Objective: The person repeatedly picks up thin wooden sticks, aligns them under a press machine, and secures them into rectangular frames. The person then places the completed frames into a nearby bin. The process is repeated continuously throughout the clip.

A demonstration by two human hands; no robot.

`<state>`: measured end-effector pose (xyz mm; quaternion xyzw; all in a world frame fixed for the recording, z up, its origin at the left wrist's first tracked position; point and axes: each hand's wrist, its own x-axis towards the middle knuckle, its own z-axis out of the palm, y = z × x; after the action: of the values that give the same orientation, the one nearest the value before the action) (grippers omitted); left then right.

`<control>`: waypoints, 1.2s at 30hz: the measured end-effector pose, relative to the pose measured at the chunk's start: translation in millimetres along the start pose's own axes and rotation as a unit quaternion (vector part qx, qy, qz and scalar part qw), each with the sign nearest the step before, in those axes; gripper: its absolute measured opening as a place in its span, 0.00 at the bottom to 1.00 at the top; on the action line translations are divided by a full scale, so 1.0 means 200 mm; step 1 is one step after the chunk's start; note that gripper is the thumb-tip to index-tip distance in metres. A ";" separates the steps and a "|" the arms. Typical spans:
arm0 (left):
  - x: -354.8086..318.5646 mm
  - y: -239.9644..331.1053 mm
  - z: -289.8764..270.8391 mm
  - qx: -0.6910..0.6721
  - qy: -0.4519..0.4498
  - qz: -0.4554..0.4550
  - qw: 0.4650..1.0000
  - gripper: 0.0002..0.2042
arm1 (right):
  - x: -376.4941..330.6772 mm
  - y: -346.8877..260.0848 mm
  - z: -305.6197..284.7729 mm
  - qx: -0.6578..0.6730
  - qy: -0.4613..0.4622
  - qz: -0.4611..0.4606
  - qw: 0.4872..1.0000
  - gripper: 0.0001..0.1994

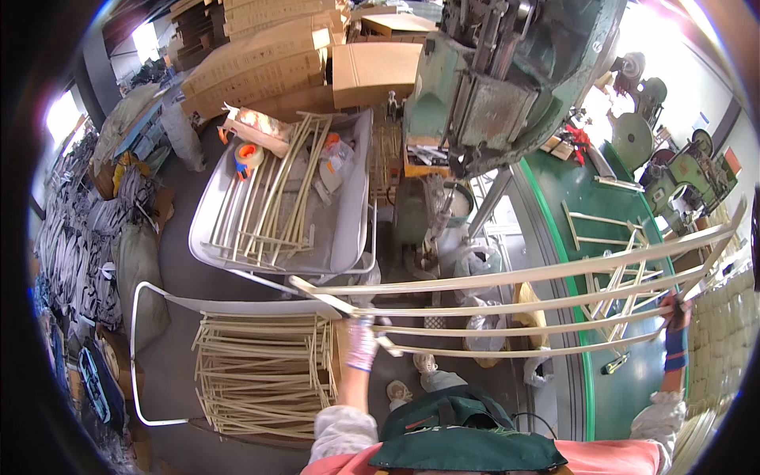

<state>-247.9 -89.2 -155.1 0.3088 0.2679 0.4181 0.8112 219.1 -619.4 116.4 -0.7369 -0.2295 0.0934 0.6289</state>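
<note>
A long cream-coloured slatted rack (514,275), with several parallel bars joined by a crosspiece at each end, stretches between my hands above the floor. My left hand (361,346), in a light pinkish glove, is closed around its left end near the crosspiece. At the other end my right hand (675,311), in a dark glove with a blue cuff, grips the bars close to the right crosspiece. Just below and left of my left hand lies a stack of similar slatted pieces (265,376) in a white-framed cart (136,348).
Ahead stands a green press machine (495,103). Left of it, a white tub (202,229) holds more slatted pieces and a tape dispenser (248,157). On my right, a green-topped table (633,396) carries loose frames (613,289). Cardboard boxes (372,71) are stacked behind.
</note>
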 end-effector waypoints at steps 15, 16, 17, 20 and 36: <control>-0.18 0.93 1.11 0.718 -0.189 0.318 0.590 0.06 | -0.19 -0.69 1.64 0.024 -0.550 -0.449 0.704 0.19; -0.16 0.82 1.17 0.739 -0.193 0.309 0.567 0.07 | -0.18 -0.72 1.69 -0.223 -0.341 -0.565 0.717 0.24; -0.14 0.72 1.21 0.772 -0.204 0.240 0.552 0.10 | -0.13 -0.67 1.80 -0.359 -0.346 -0.488 0.716 0.33; -0.04 0.58 1.29 0.809 -0.242 0.145 0.516 0.14 | 0.05 -0.37 2.08 -0.434 -0.559 -0.205 0.676 0.29; 0.59 0.19 1.26 -0.052 -0.013 -0.217 0.975 0.06 | 0.66 0.07 2.32 0.328 -0.473 0.356 0.736 0.25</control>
<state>-33.6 -41.9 19.5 0.2062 0.2956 0.2409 0.9011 139.9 -151.7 33.3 -0.3737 -0.1732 0.7169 0.5625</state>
